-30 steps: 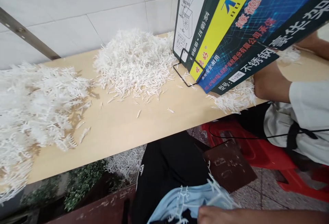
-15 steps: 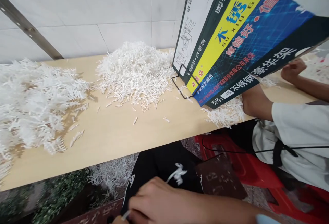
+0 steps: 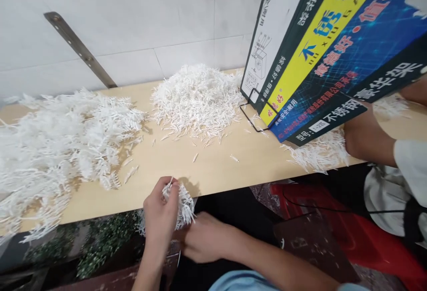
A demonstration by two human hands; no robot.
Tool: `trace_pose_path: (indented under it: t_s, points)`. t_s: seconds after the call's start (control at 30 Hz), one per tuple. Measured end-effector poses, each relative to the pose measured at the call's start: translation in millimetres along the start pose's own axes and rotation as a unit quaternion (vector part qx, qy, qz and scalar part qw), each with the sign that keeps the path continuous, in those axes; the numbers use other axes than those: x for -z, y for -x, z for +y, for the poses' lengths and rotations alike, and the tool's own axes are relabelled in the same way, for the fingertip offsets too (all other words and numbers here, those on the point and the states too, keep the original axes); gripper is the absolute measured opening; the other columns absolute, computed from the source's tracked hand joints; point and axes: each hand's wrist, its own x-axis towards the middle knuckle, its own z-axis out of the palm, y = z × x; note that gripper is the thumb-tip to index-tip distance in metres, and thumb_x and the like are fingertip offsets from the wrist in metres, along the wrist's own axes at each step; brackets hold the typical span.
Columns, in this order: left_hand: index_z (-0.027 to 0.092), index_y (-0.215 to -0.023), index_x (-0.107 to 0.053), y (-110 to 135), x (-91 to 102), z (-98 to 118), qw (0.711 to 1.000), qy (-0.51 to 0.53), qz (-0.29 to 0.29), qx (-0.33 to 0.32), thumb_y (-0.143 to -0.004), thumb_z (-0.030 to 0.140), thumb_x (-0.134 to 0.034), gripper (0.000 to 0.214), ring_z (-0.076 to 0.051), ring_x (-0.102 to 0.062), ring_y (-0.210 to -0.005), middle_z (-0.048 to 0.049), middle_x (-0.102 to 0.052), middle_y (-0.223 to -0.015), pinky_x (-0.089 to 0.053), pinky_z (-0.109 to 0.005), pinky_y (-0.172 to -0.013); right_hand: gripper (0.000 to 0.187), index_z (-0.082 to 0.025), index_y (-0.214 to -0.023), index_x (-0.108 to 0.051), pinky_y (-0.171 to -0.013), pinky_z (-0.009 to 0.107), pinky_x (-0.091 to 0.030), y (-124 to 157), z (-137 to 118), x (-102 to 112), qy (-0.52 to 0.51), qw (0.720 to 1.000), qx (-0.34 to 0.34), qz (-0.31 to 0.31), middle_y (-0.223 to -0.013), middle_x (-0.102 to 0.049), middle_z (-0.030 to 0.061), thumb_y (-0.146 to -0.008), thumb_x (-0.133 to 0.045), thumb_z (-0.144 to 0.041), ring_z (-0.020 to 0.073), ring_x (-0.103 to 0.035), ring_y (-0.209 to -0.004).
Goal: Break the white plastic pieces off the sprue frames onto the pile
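My left hand (image 3: 160,213) is raised at the table's front edge, fingers closed on a bunch of white plastic sprigs (image 3: 183,204). Just below and to the right, my right hand (image 3: 202,237) is curled under the same bunch, touching its lower end; whether it grips anything is hidden. A big heap of tangled white plastic branches (image 3: 56,144) covers the left of the wooden table (image 3: 216,166). Behind my hands, against the wall, lies a pile of short white plastic pieces (image 3: 198,97).
A printed cardboard box (image 3: 327,50) leans over the table at the right. A co-worker's arm (image 3: 367,142) rests there beside more white pieces (image 3: 316,153). A red stool (image 3: 333,211) stands below. Green artificial foliage (image 3: 100,242) lies under the table.
Both hands came up from my lap to the table edge, and the left hand now holds a bunch of white sprigs. The view shifted, showing more of the left heap.
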Motion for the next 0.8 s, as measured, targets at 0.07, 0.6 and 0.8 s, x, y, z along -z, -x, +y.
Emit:
trace_pose_path:
  t_s: [0.07, 0.6, 0.8]
  points:
    - [0.022, -0.094, -0.067, -7, -9.3, 2, 0.999, -0.025, -0.025, -0.011, -0.092, 0.046, -0.057, 0.026, -0.011, -0.033, -0.041, 0.0090, -0.036, -0.048, -0.027, -0.021, -0.044, 0.023, -0.020, -0.088, -0.072, -0.063, 0.023, -0.048, 38, 12, 18, -0.074, 0.991, -0.087, 0.075, -0.071, -0.072, 0.0006, -0.099, -0.051, -0.021, 0.0142, -0.065, -0.063]
    - [0.019, -0.100, -0.071, -43, -5.7, -1, 0.965, -0.117, 0.100, -0.214, -0.102, 0.039, -0.052, 0.027, -0.019, -0.065, -0.073, -0.0048, -0.073, -0.087, -0.048, -0.028, -0.070, 0.023, -0.020, -0.083, -0.062, -0.058, 0.022, -0.047, 48, 24, 97, -0.282, 0.825, -0.251, 0.420, -0.066, -0.059, -0.0031, -0.098, -0.065, -0.037, 0.0122, -0.059, -0.058]
    - [0.022, -0.119, -0.071, -92, -12.8, -8, 0.904, -0.234, 0.052, -0.354, -0.104, 0.038, -0.048, 0.032, -0.030, -0.063, -0.118, -0.0124, -0.070, -0.124, -0.031, -0.057, -0.118, 0.025, -0.019, -0.080, -0.064, -0.065, 0.024, -0.047, 37, 45, 131, -0.318, 0.863, -0.187, 0.346, -0.069, -0.063, -0.0013, -0.098, -0.064, -0.038, 0.0137, -0.059, -0.065]
